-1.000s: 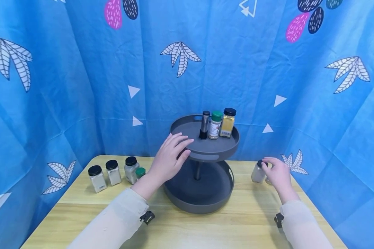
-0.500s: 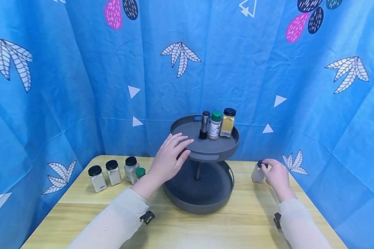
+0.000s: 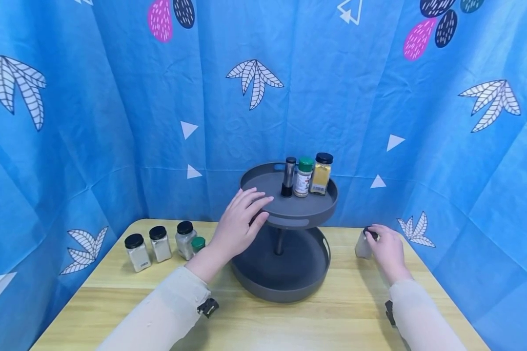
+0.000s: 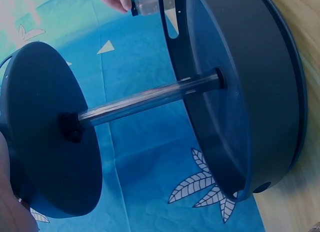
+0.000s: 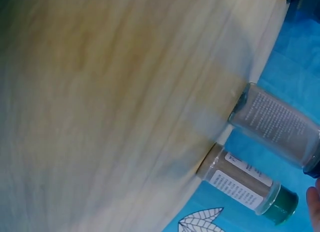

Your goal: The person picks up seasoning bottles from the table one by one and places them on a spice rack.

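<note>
My right hand pinches the black lid of a spice jar standing at the table's back right. In the right wrist view this jar is square, clear and printed with small text; a fingertip shows at its lid. Beside it stands a green-capped spice bottle, which my hand hides in the head view. My left hand rests at the left front rim of the upper tier of a dark grey two-tier turntable, fingers loosely extended. Its underside and post fill the left wrist view.
On the upper tier stand a grey-and-black cylinder, a green-capped bottle and a yellow-filled jar. Several jars, including a black-lidded one, line the table's left. A blue curtain surrounds the table.
My right hand has shifted slightly left over the black-lidded jar, covering more of its lid and side. The left hand and turntable have stayed put.
</note>
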Motion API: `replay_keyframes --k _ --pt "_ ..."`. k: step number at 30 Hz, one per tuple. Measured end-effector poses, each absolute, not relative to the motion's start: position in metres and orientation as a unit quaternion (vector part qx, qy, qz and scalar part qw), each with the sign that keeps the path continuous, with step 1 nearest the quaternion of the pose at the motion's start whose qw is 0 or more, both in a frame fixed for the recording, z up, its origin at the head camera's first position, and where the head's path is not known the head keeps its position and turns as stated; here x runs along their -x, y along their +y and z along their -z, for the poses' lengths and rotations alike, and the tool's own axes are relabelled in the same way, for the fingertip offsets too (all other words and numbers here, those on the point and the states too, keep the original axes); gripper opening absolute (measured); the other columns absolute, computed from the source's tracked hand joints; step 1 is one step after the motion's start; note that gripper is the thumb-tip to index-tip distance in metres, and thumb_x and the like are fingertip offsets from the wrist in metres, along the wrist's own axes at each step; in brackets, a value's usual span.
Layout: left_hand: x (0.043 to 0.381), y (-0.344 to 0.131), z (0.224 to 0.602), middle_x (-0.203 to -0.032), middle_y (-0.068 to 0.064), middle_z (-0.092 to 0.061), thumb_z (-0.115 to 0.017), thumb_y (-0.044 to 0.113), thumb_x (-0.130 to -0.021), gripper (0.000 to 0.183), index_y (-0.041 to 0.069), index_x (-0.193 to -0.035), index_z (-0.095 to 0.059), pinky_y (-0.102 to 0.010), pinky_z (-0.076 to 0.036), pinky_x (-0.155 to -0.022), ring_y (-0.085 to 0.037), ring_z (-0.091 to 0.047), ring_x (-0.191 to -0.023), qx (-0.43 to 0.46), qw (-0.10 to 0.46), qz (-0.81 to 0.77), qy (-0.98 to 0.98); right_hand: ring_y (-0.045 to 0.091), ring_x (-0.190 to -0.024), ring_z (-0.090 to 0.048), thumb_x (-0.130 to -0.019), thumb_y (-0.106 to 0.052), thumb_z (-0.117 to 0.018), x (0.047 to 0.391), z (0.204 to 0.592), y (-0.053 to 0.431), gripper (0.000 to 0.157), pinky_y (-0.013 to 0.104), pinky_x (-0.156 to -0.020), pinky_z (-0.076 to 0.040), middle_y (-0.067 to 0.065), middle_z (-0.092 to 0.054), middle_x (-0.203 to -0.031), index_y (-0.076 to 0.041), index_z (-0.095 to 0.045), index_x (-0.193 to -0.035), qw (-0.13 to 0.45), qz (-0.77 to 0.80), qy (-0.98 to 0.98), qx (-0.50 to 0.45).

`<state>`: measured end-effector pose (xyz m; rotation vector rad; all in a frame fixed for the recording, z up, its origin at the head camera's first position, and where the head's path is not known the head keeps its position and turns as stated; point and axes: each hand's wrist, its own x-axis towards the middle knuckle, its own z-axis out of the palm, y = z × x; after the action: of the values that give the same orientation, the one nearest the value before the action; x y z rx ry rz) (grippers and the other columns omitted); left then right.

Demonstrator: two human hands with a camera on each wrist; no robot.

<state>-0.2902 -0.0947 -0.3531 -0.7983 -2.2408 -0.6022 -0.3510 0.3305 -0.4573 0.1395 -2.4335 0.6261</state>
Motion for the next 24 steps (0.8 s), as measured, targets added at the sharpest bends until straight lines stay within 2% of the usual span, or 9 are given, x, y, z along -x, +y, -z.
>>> replay_keyframes --k 3,9,14,24 --pt "0.2899 -0.0945 0.3528 -0.143 -0.005 -0.056 -0.041 0.048 -0.106 0.046 0.022 -0.14 -0.059 -0.051 -0.02 -0.122 -0.022 -0.038 -0.144 0.306 0.338 0.23 -0.86 0.05 -0.116 -0.055 -0.093 -0.008 -0.068 0.3527 0.4596 0.3316 0.026 0.062 -0.102 -0.041 0.029 -0.064 -0.122 0.008 -0.069 -0.112 0.311 -0.234 -0.92 -0.052" --pt "0.2891 -0.0944 0.3517 -0.143 -0.005 -0.055 -0.043 0.046 -0.106 0.044 0.023 -0.141 -0.059 -0.046 -0.016 -0.123 -0.022 -0.037 -0.144 0.303 0.334 0.228 -0.863 0.049 -0.115 -0.056 -0.092 -0.007 -0.069 0.3558 0.4625 0.3337 0.025 0.061 -0.102 -0.041 0.028 -0.064 -0.12 0.009 -0.069 -0.111 0.321 -0.23 -0.917 -0.052" --pt "0.2893 -0.0942 0.351 -0.142 -0.005 -0.056 -0.044 0.042 -0.107 0.042 0.022 -0.14 -0.06 -0.047 -0.017 -0.123 -0.022 -0.038 -0.143 0.304 0.338 0.225 -0.862 0.048 -0.115 -0.057 -0.091 -0.007 -0.071 0.3586 0.4649 0.3347 0.024 0.059 -0.102 -0.042 0.027 -0.065 -0.12 0.008 -0.071 -0.109 0.332 -0.228 -0.913 -0.055" --pt "0.2901 -0.0938 0.3522 -0.143 -0.005 -0.056 -0.044 0.043 -0.106 0.043 0.022 -0.14 -0.059 -0.047 -0.016 -0.123 -0.022 -0.037 -0.143 0.304 0.337 0.225 -0.862 0.049 -0.116 -0.055 -0.091 -0.007 -0.07 0.3606 0.4657 0.3335 0.025 0.061 -0.103 -0.04 0.027 -0.064 -0.123 0.009 -0.07 -0.11 0.316 -0.238 -0.917 -0.053"
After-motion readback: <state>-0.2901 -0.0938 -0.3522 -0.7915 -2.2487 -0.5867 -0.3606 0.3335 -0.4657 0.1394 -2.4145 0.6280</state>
